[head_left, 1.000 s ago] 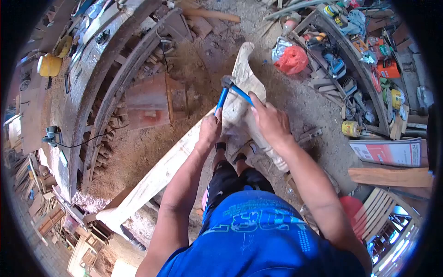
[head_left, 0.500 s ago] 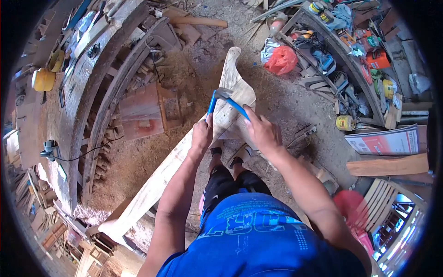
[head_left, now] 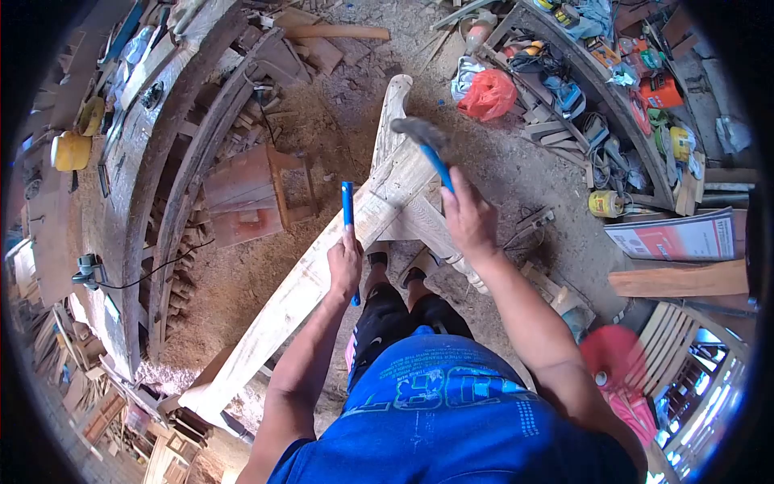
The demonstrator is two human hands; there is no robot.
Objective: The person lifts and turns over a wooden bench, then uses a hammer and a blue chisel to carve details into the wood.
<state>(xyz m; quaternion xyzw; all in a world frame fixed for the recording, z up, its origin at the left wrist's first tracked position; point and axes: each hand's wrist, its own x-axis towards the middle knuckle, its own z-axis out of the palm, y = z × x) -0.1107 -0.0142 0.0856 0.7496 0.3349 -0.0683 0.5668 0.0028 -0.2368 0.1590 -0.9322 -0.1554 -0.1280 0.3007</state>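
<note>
A long pale wooden piece (head_left: 278, 310) runs diagonally from the lower left to the middle, where it crosses another carved wooden piece (head_left: 393, 113) with a rounded top end. My left hand (head_left: 345, 262) is wrapped round a blue bar-shaped tool (head_left: 347, 203), which stands upright in view at the left edge of the long piece. My right hand (head_left: 470, 211) grips the blue handle of a hammer (head_left: 438, 165). The dark hammer head, a little blurred, is over the upper end of the wood, apart from the blue tool.
Sawdust and scraps cover the floor (head_left: 218, 298). A long workbench (head_left: 145, 173) curves along the left. At the upper right are a red plastic bag (head_left: 488, 95) and a shelf of tools and cords. A yellow container (head_left: 603, 203) and a plank (head_left: 681, 280) are at the right.
The hammer has moved up and right, away from the blue tool. My left hand has moved down and left with that tool. The crossing wooden piece now shows more plainly below the long one.
</note>
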